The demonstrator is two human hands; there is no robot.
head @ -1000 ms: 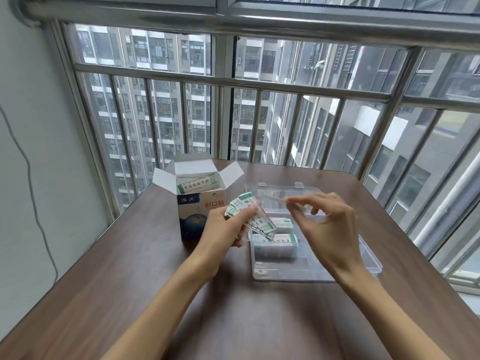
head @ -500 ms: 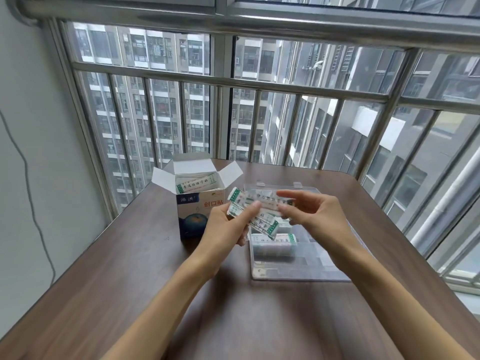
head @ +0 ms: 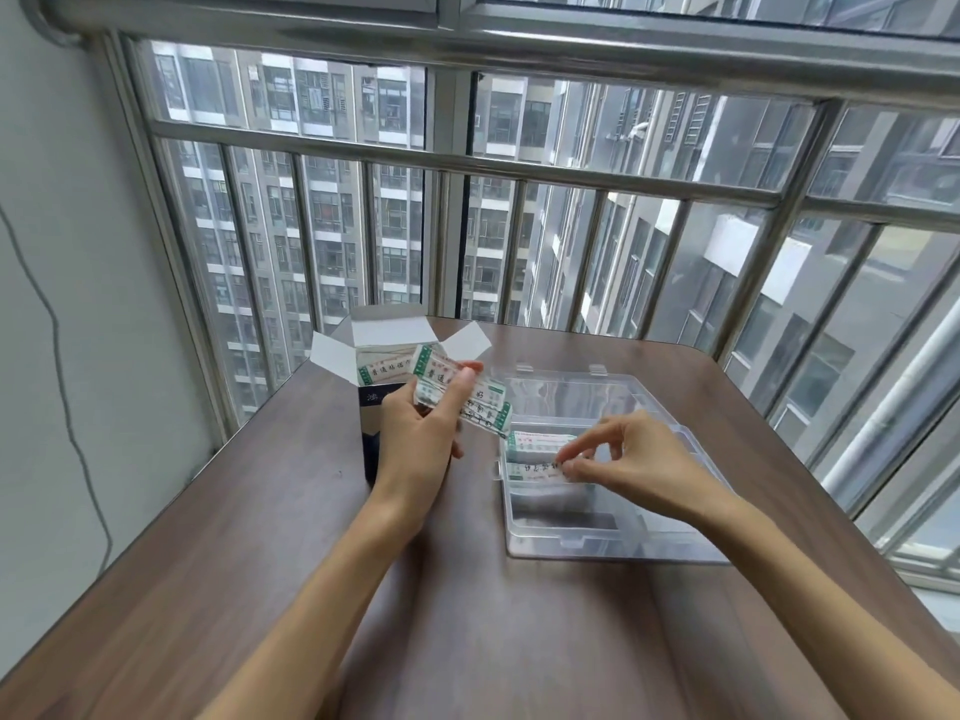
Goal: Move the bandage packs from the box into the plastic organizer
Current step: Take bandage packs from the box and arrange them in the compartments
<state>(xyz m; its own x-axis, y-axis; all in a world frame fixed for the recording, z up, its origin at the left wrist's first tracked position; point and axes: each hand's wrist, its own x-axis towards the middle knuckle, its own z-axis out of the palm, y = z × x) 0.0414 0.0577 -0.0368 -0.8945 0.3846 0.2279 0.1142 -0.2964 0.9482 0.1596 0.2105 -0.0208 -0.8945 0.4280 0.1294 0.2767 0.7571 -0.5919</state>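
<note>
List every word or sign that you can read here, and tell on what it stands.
"普通": start of the black print on the bandage packs in the left hand; the rest is blurred.
Pack in the box: similar print, too blurred.
Box front: one pale character, unreadable.
Front pack in the plastic organizer, pinched by the right hand: blurred.

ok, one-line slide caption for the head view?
Left hand fans white-green bandage packs; right hand seats one in clear plastic organizer.

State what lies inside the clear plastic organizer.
Two white bandage packs lie in the organizer; the right hand touches the nearer. Its hand-covered right side cannot be seen.
</note>
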